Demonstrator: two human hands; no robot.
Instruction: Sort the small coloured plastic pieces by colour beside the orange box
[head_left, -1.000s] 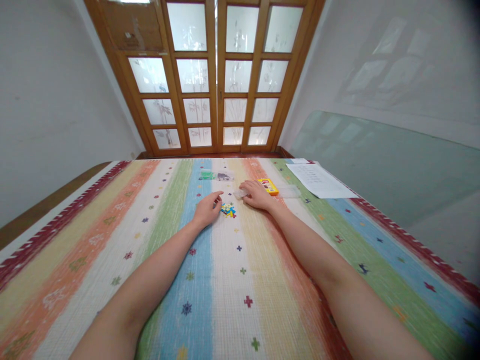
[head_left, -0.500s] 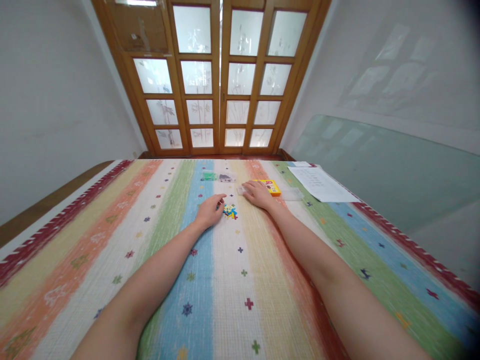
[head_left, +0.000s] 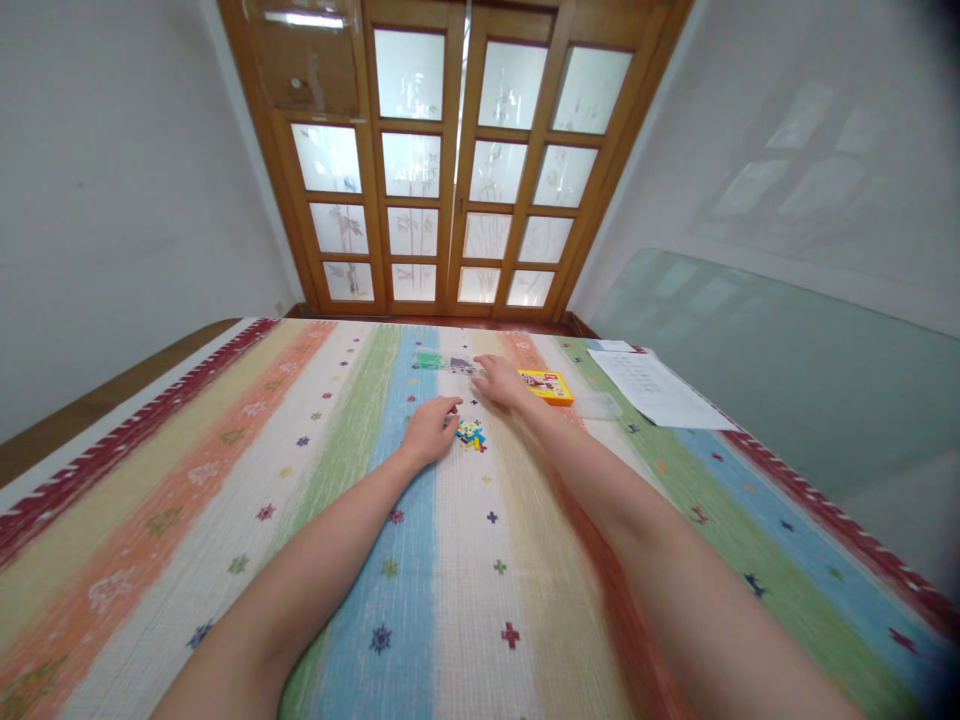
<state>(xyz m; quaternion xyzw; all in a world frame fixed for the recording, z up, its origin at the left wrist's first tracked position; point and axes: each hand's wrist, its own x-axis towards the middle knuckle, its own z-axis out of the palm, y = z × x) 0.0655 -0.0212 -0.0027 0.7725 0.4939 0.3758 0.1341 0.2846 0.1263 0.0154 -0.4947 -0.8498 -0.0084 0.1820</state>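
Observation:
My left hand (head_left: 433, 430) rests on the cloth with curled fingers, just left of a small pile of blue, yellow and white pieces (head_left: 471, 435). What its fingers hold, if anything, is too small to make out. Farther forward, my right hand (head_left: 498, 380) reaches to the right end of a clear bag with dark pieces (head_left: 460, 366); its fingertips are too small to read. Beside that bag lies one with green pieces (head_left: 430, 361). A yellow box (head_left: 550, 387) sits right of my right hand, with a clear plastic tray (head_left: 598, 406) beyond it.
A striped tablecloth (head_left: 397, 600) covers the table. Printed white sheets (head_left: 654, 388) lie at the right edge. A glass panel (head_left: 750, 350) leans by the right wall, and wooden doors with glass panes (head_left: 459, 200) stand behind the table.
My right hand has moved forward and left, from beside the yellow box to the bag with dark pieces. My left hand stays by the pile. The view has shifted slightly.

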